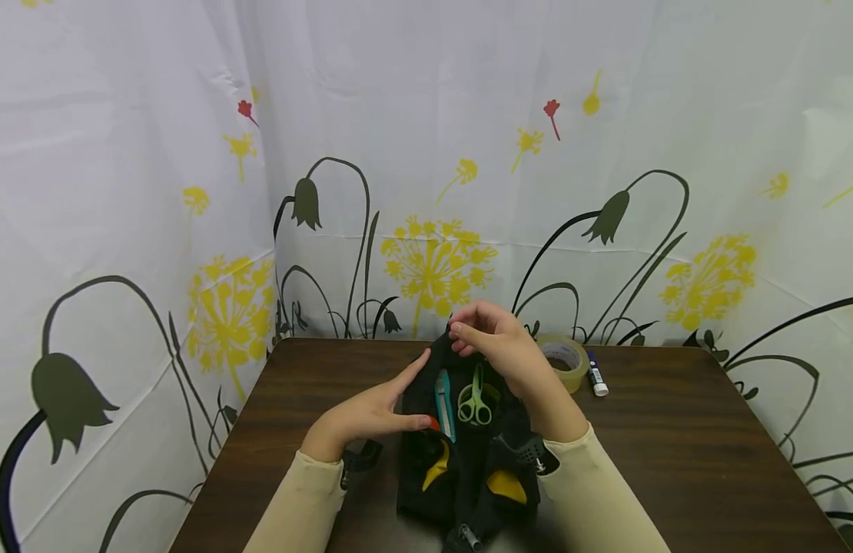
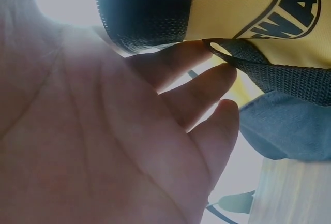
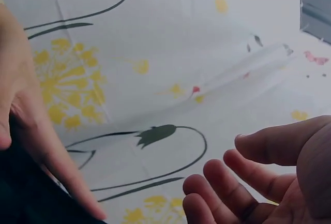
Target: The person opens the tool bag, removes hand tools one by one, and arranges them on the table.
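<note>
One black bag against spread left fingers, near loosely curled right fingers.

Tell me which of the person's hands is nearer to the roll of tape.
Right. The right hand is above the bag, close beside the roll of tape; the left hand is farther away, on the bag's opposite side.

Matt black cloth bag, rough woven trim, smooth plastic-handled scissors, faintly glossy wood-grain table, smooth creased curtain
</note>
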`<state>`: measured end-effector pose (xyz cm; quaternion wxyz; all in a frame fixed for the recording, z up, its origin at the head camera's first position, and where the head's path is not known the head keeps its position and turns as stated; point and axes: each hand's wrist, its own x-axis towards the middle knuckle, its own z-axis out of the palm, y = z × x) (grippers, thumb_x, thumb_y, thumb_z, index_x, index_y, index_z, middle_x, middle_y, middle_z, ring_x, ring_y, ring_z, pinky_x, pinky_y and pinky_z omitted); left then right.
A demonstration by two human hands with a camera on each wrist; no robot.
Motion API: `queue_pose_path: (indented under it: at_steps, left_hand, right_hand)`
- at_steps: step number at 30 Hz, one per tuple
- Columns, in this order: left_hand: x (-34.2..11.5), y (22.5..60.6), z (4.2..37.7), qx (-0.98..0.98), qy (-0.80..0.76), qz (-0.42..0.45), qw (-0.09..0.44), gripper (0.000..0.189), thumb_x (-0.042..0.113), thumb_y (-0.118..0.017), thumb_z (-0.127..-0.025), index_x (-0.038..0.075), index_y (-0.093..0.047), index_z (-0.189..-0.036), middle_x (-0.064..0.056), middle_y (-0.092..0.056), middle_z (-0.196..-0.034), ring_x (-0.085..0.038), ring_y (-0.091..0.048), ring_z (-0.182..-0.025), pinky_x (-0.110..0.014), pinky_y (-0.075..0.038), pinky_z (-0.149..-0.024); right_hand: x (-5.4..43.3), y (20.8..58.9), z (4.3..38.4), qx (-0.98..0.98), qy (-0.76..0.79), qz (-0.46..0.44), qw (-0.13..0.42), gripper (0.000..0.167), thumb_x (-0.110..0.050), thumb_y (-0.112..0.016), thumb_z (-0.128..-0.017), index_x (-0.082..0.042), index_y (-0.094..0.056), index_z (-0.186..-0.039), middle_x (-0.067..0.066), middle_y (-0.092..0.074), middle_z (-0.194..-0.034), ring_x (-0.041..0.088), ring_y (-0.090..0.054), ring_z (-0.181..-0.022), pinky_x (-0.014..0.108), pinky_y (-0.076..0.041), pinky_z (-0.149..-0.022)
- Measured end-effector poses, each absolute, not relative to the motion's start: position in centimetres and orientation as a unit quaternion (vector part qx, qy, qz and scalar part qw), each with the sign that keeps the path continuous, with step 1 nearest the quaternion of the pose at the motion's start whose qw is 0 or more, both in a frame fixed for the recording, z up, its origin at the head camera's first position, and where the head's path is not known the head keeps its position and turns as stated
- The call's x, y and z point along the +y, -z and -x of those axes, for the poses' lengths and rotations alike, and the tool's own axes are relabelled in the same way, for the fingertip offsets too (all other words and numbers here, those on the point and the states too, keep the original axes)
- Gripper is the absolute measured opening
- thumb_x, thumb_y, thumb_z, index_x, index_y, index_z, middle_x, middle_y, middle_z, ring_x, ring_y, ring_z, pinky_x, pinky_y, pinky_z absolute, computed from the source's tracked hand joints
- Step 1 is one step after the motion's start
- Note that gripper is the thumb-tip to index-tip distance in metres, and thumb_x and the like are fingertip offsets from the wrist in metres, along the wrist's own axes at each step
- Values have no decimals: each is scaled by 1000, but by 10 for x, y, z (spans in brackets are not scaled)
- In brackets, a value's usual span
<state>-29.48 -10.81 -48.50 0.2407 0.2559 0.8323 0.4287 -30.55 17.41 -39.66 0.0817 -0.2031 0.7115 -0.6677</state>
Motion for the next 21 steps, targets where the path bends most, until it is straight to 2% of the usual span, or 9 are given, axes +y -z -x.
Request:
queue_pose_path:
  at_steps: [4,9,13,15,18,21]
  left_hand:
    - [-109,485,295,834,-425,-260,238,106,62,-73,-100,51,4,-173,2,-2,-185,-38,-23,-168,-66,-33,-129]
    - [-109,485,295,836,-422,-261,236,106,62,-72,-101,51,4,-173,0,-3,-185,-38,-26,-167,-66,-34,-129]
    - [-109,483,293,837,-419,-259,240,107,63,-72,-100,48,5,-174,-1,-3,-185,-38,-26,-167,-66,-33,-129]
    - [-109,481,293,837,-417,-260,241,108,64,-72,-100,48,5,-174,-1,-3,-185,-38,-25,-167,-67,-33,-129]
    - [-109,480,293,836,-417,-263,241,107,64,-71,-100,47,5,-174,-2,-4,-185,-39,-29,-166,-66,-36,-127]
    - [-110,480,293,835,-418,-267,238,107,64,-71,-101,46,4,-175,-3,-5,-185,-39,-31,-165,-66,-38,-126]
  right_hand:
    - [163,417,313,672,715,172,90,25,-18,-65,-111,3,-64,-124,6,-68,-108,25,-71,-99,34,-62,-89]
    - [151,452,322,622,762,130,121,20,-14,-63,-112,3,-62,-123,2,-67,-100,18,-71,-90,30,-62,-83]
    - [145,480,328,596,776,131,162,9,-12,-60,-112,-5,-65,-115,2,-66,-96,17,-72,-87,29,-62,-81]
    - [142,491,329,598,770,135,177,9,-10,-57,-113,-9,-65,-109,2,-65,-93,16,-72,-85,28,-62,-80]
    - [139,506,330,624,744,136,198,14,-7,-54,-110,-9,-65,-103,3,-64,-91,17,-71,-83,28,-61,-78]
    - [135,518,330,660,708,123,219,14,-5,-52,-108,-6,-66,-103,3,-64,-90,17,-70,-81,28,-60,-76]
